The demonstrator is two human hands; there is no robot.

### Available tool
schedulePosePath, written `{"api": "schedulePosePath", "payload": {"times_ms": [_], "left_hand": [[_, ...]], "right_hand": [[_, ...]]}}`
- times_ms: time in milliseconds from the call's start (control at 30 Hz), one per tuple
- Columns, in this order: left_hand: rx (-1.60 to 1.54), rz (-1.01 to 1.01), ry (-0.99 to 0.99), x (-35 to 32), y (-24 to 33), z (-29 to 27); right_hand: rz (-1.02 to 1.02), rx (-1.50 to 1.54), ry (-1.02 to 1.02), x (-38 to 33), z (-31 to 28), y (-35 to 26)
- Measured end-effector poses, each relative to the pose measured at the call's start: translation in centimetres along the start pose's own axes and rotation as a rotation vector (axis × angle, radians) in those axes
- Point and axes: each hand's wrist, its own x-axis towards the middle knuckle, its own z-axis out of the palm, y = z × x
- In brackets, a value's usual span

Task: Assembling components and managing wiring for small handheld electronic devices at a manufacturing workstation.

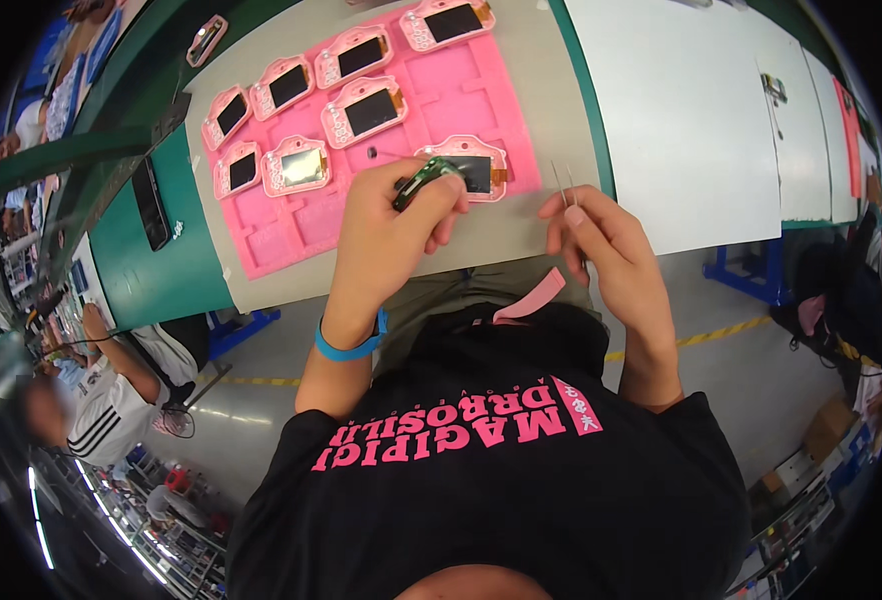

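Two half-closed grips | our left hand (389, 212) pinches a circuit board (421, 180), presumably for steadiness | our right hand (609, 245) holds probable tweezers (559, 186), tips parted

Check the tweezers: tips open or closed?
Open. The tweezers in the right hand show two thin prongs standing apart, with a visible gap between their tips.

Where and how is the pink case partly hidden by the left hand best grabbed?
Pinch the pink case by its long edges, probably from above: it lies flat, face up, and that spares the screen and the orange tab at its right end.
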Motion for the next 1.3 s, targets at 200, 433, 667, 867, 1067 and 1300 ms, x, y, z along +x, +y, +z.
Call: {"api": "schedulePosePath", "payload": {"times_ms": [200, 433, 667, 867, 1067, 1300], "left_hand": [[0.432, 0.228, 0.042, 2.8, -0.2, 2.3], [0.257, 0.111, 0.001, 3.1, 0.1, 1.7], [0.220, 0.053, 0.007, 2.6, 0.7, 1.6], [0.222, 0.053, -0.010, 2.3, 1.1, 1.1], [0.030, -0.164, -0.097, 0.6, 1.3, -1.3], [-0.058, -0.099, -0.202, 0.7, -0.3, -0.9]], "right_hand": [[0.185, 0.266, -0.185, -0.9, 0.1, 1.4], [0.316, 0.488, -0.304, -0.3, 2.7, 1.0], [0.320, 0.510, -0.263, 0.7, 4.0, 1.1], [0.273, 0.431, -0.273, 0.8, 3.8, 1.3], [0.152, 0.286, -0.223, 0.3, 4.0, 1.0], [-0.003, 0.061, -0.149, 0.1, 4.2, 1.6]]}}
